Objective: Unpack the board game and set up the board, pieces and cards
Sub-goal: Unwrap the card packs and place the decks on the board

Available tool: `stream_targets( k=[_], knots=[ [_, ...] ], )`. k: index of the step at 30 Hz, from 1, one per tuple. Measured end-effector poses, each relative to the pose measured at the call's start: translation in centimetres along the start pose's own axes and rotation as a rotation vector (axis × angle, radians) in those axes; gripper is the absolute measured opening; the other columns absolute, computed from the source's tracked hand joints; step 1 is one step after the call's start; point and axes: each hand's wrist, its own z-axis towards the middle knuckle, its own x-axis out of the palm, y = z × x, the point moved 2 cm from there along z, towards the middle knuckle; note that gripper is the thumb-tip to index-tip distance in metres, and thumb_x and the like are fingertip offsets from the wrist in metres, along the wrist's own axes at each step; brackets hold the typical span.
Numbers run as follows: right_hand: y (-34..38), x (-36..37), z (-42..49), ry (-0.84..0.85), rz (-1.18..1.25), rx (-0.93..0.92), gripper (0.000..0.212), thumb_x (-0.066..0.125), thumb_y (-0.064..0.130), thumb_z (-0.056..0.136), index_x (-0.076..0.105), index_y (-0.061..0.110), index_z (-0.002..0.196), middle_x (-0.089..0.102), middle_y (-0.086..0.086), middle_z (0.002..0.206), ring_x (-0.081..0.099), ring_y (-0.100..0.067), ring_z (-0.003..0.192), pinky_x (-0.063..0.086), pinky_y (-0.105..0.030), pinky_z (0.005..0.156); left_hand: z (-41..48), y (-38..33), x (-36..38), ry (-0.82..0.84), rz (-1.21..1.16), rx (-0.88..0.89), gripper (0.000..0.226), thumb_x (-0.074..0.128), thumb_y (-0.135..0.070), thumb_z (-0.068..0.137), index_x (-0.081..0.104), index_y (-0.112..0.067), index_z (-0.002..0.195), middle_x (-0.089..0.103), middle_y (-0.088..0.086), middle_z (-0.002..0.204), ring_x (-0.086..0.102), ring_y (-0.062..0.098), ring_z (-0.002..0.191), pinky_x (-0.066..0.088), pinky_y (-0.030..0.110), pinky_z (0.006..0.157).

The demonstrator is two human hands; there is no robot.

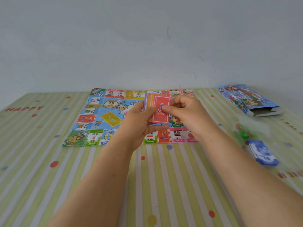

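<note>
Lying flat on the striped tablecloth, the creased paper board shows bright squares. Above it the left hand grips a fanned stack of cards — top one red with a white question mark — and the right hand pinches its edge. Farther right lies the opened box.

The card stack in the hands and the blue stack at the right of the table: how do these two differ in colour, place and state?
The held card stack shows a red face with a white question mark; the blue stack shows a "10". The held card stack is up over the board, gripped by the left hand and right hand; the blue stack lies untouched on the table. Both are stacks of thin paper pieces.
</note>
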Motion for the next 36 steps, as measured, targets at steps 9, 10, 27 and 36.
stream_targets(
  k=[9,10,27,36],
  knots=[
    [-0.3,-0.3,0.2,-0.039,-0.047,-0.031,0.014,0.077,0.022,0.080,0.069,0.014,0.088,0.060,-0.016,0.084,0.058,-0.016,0.074,0.048,-0.028,0.063,0.1,0.2,0.1,0.071,-0.019,-0.014,0.029,0.047,-0.009,0.099,0.051,-0.009,0.128,0.065,0.014,0.119,0.069,0.027,0.100,0.059,0.037,0.083],
    [-0.3,-0.2,0.1,-0.041,-0.050,-0.033,0.014,0.077,0.024,0.080,0.070,0.016,0.090,0.062,-0.019,0.088,0.059,-0.017,0.076,0.048,-0.030,0.065,0.1,0.2,0.1,0.048,-0.007,-0.003,0.030,0.048,-0.009,0.099,0.051,-0.008,0.128,0.066,0.014,0.118,0.070,0.027,0.099,0.058,0.038,0.083],
    [-0.1,-0.4,-0.3,-0.044,0.020,0.005,0.002,0.070,0.017,0.087,0.070,0.017,0.088,0.065,0.012,0.068,0.056,0.007,0.048,0.042,-0.012,0.050,0.4,0.3,-0.2,-0.068,0.067,0.000,0.014,0.055,-0.019,0.096,0.062,-0.012,0.105,0.074,0.011,0.097,0.073,0.023,0.088,0.056,0.039,0.088],
    [-0.3,-0.6,0.0,0.011,-0.035,0.045,0.004,0.071,0.017,0.086,0.070,0.020,0.088,0.068,0.008,0.069,0.057,0.004,0.048,0.046,-0.020,0.056,0.4,0.1,-0.9,-0.186,0.099,0.012,0.015,0.064,-0.019,0.090,0.063,-0.012,0.103,0.075,0.010,0.092,0.074,0.023,0.078,0.059,0.021,0.058]
  ],
)
